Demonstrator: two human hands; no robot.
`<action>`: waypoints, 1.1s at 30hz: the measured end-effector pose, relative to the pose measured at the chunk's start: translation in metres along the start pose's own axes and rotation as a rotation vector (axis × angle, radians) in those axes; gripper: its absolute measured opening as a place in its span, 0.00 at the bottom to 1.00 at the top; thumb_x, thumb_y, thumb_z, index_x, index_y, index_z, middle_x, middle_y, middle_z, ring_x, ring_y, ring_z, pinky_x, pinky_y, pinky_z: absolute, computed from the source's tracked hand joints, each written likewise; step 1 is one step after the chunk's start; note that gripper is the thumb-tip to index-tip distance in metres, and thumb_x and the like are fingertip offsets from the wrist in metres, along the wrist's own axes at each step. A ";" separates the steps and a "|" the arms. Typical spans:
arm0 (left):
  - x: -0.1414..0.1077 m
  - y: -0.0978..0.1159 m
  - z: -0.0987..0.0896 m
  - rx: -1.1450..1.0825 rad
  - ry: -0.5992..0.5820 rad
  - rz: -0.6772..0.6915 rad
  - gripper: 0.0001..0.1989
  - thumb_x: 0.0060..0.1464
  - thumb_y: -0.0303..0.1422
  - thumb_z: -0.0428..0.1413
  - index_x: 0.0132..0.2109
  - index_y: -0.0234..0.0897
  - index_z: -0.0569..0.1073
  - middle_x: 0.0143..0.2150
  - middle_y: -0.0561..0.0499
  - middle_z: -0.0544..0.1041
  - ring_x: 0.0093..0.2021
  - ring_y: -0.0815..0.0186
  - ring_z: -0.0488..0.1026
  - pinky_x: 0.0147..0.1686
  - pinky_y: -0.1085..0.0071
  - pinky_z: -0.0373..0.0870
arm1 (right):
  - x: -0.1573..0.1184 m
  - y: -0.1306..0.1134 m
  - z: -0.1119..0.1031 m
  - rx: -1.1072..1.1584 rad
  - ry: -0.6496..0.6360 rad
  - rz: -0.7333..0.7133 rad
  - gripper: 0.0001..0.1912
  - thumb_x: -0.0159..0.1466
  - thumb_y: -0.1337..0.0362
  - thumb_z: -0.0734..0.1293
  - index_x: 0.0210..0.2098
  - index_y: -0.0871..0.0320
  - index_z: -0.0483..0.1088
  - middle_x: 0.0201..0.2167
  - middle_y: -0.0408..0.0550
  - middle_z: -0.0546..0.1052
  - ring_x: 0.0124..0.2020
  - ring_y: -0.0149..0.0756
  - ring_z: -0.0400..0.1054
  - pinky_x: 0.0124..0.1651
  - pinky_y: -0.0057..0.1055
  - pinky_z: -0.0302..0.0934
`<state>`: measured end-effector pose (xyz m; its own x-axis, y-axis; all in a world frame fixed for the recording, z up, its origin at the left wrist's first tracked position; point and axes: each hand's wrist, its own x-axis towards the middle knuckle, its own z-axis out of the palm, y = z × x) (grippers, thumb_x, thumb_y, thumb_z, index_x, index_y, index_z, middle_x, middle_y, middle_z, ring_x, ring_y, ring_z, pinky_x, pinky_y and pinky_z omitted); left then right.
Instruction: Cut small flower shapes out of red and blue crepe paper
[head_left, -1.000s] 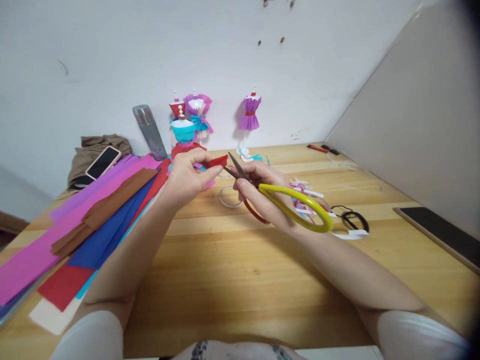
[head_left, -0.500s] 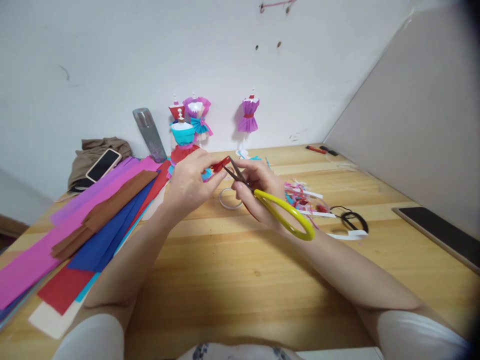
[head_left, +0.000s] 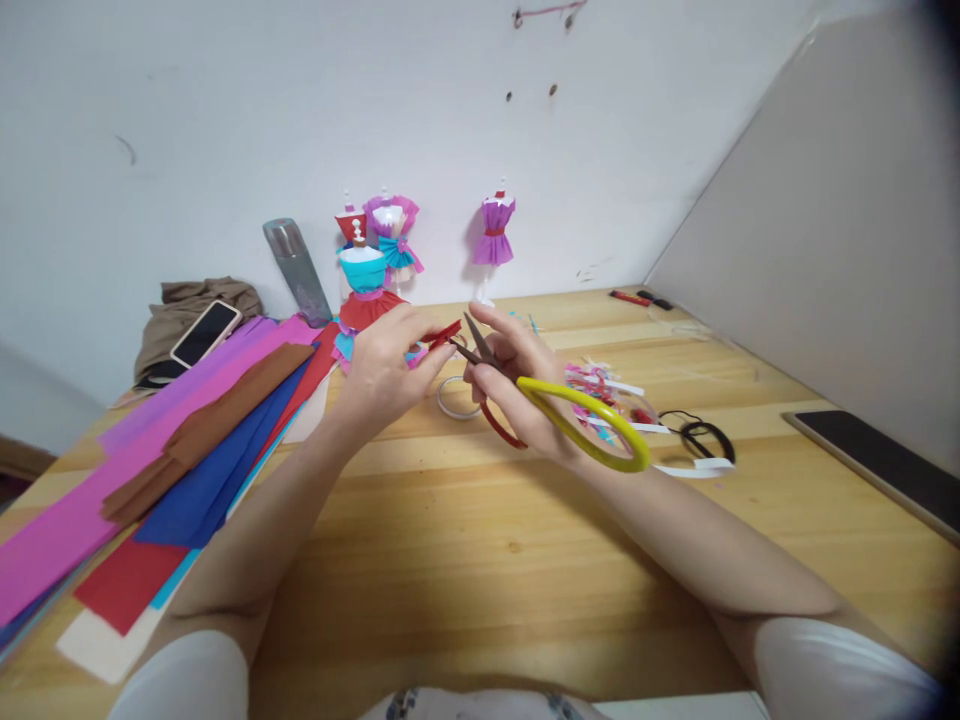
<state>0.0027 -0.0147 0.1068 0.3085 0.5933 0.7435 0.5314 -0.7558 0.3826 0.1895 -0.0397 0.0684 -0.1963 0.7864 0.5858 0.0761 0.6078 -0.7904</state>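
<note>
Over a wooden worktop (head_left: 420, 560), a left hand (head_left: 386, 358) pinches one small red piece (head_left: 445, 334) in its grip at the parted tips of one pair of scissors (head_left: 529, 384), grasped by the right hand (head_left: 536, 355); a slip by either could nick skin or send a cut astray. Beyond, from left, stand one grey bottle (head_left: 298, 272) and four dressed mannequins (head_left: 364, 270), three clustered, one apart.

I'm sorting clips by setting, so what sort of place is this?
Probably a craft table against a wall: coloured strips lie at the left, small dress forms stand at the back, and the right hand holds scissors.
</note>
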 end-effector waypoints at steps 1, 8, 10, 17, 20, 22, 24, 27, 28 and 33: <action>0.000 0.000 0.001 -0.014 0.005 -0.002 0.06 0.59 0.32 0.59 0.39 0.38 0.81 0.39 0.47 0.83 0.38 0.62 0.77 0.41 0.67 0.74 | 0.001 -0.001 -0.001 0.032 -0.004 0.016 0.28 0.69 0.59 0.66 0.68 0.47 0.63 0.32 0.42 0.74 0.26 0.34 0.69 0.31 0.35 0.68; 0.000 0.000 0.004 -0.041 0.018 0.030 0.05 0.57 0.32 0.60 0.37 0.39 0.81 0.36 0.47 0.83 0.39 0.62 0.77 0.42 0.66 0.73 | 0.004 -0.001 -0.003 0.234 -0.042 0.142 0.34 0.66 0.56 0.69 0.70 0.49 0.60 0.32 0.41 0.74 0.24 0.32 0.67 0.28 0.33 0.67; -0.001 0.000 0.005 -0.052 0.024 0.023 0.04 0.57 0.32 0.61 0.36 0.39 0.81 0.35 0.48 0.82 0.38 0.62 0.77 0.41 0.67 0.73 | 0.006 0.000 -0.002 0.313 -0.033 0.166 0.34 0.64 0.57 0.70 0.68 0.51 0.62 0.29 0.39 0.72 0.23 0.32 0.66 0.27 0.33 0.67; -0.005 -0.003 0.010 -0.127 0.049 0.030 0.05 0.58 0.33 0.62 0.41 0.39 0.81 0.38 0.48 0.82 0.40 0.63 0.78 0.41 0.68 0.75 | 0.012 -0.004 0.003 0.510 -0.009 0.217 0.27 0.60 0.57 0.70 0.57 0.58 0.74 0.25 0.37 0.68 0.20 0.28 0.61 0.24 0.30 0.63; -0.006 -0.006 0.013 -0.118 0.082 0.091 0.06 0.59 0.33 0.63 0.43 0.38 0.81 0.38 0.49 0.83 0.39 0.64 0.78 0.40 0.69 0.76 | 0.013 -0.008 0.004 0.567 0.021 0.245 0.27 0.58 0.57 0.70 0.56 0.59 0.76 0.23 0.38 0.68 0.20 0.28 0.59 0.23 0.30 0.61; -0.006 -0.009 0.016 -0.116 0.112 0.151 0.07 0.59 0.33 0.63 0.44 0.38 0.81 0.38 0.49 0.83 0.38 0.64 0.78 0.40 0.69 0.76 | 0.014 -0.009 0.005 0.601 0.052 0.262 0.28 0.57 0.57 0.70 0.56 0.59 0.76 0.22 0.37 0.68 0.19 0.28 0.58 0.23 0.29 0.61; -0.006 -0.010 0.017 -0.114 0.135 0.197 0.07 0.59 0.31 0.63 0.45 0.38 0.81 0.38 0.49 0.83 0.37 0.65 0.78 0.40 0.69 0.77 | 0.013 -0.011 0.006 0.631 0.075 0.276 0.29 0.56 0.58 0.70 0.56 0.60 0.76 0.22 0.37 0.68 0.19 0.28 0.58 0.23 0.29 0.60; -0.006 -0.010 0.019 -0.100 0.161 0.222 0.07 0.60 0.30 0.62 0.45 0.38 0.81 0.39 0.49 0.83 0.37 0.66 0.78 0.39 0.70 0.77 | 0.013 -0.011 0.007 0.667 0.091 0.293 0.28 0.56 0.58 0.71 0.55 0.60 0.77 0.22 0.38 0.69 0.19 0.28 0.57 0.22 0.29 0.60; -0.006 -0.009 0.019 -0.093 0.169 0.227 0.07 0.60 0.29 0.62 0.45 0.37 0.80 0.39 0.49 0.83 0.37 0.66 0.79 0.39 0.70 0.78 | 0.013 -0.011 0.007 0.678 0.091 0.297 0.28 0.56 0.58 0.71 0.55 0.60 0.77 0.22 0.38 0.69 0.19 0.28 0.57 0.22 0.29 0.59; -0.006 -0.005 0.018 -0.036 0.183 0.248 0.06 0.59 0.28 0.62 0.44 0.36 0.80 0.39 0.49 0.84 0.38 0.66 0.79 0.39 0.70 0.78 | 0.014 -0.009 0.007 0.701 0.068 0.280 0.23 0.57 0.58 0.71 0.51 0.59 0.78 0.21 0.38 0.69 0.18 0.27 0.57 0.22 0.29 0.60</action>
<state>0.0121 -0.0094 0.0907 0.2764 0.3326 0.9016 0.4281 -0.8826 0.1944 0.1788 -0.0346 0.0826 -0.1984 0.9201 0.3378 -0.5292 0.1896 -0.8271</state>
